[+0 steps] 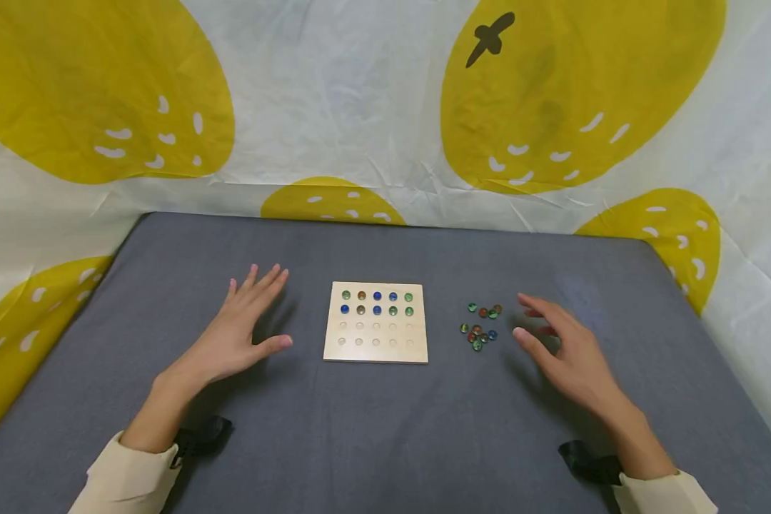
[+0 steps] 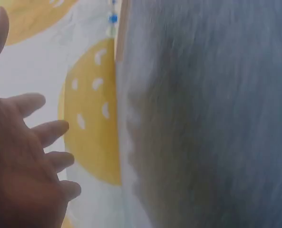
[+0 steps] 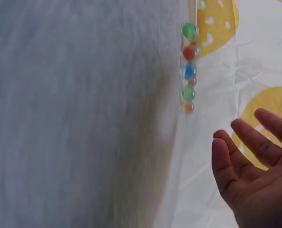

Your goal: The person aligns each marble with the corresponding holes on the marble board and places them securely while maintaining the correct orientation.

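A square wooden board lies in the middle of the grey table. Its two far rows of holes hold glass marbles; the two near rows are bare. A loose cluster of coloured marbles lies to the board's right, seen edge-on as the marbles in the right wrist view. My left hand hovers left of the board, fingers spread, holding nothing. My right hand hovers just right of the loose marbles, fingers relaxed and empty. The wrist views show the left hand and right hand open.
A white cloth with big yellow shapes stands as a backdrop behind and beside the table. The table's far edge runs along it. Black wrist straps sit at my cream sleeves.
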